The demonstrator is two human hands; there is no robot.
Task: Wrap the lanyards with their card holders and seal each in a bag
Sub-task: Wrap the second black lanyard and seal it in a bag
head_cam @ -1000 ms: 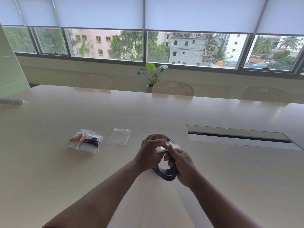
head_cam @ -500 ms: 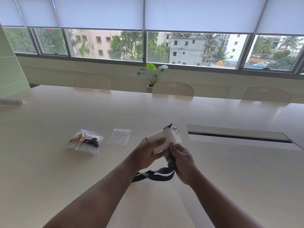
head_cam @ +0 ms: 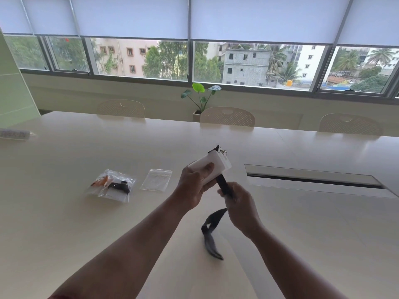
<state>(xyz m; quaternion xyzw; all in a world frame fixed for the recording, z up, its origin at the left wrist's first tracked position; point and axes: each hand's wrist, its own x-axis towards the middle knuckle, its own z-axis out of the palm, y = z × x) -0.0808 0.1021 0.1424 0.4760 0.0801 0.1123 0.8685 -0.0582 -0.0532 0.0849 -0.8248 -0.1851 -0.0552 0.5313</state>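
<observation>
The left hand (head_cam: 193, 188) grips the white card holder (head_cam: 212, 166) above the table (head_cam: 64, 223); the right hand (head_cam: 239, 203) pinches the black lanyard (head_cam: 212, 231) — hanging toward 6 o'clock. An empty bag (head_cam: 156, 179) lies at 9 o'clock of the hands.

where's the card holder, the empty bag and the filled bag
card holder (head_cam: 216, 162), head view, white face above the thumb
empty bag (head_cam: 156, 180), head view, middle of the clear plastic
filled bag (head_cam: 112, 186), head view, middle, over the dark contents

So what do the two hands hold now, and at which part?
The left hand grips the white card holder around its lower end. The right hand pinches the black lanyard just below the holder.
</observation>
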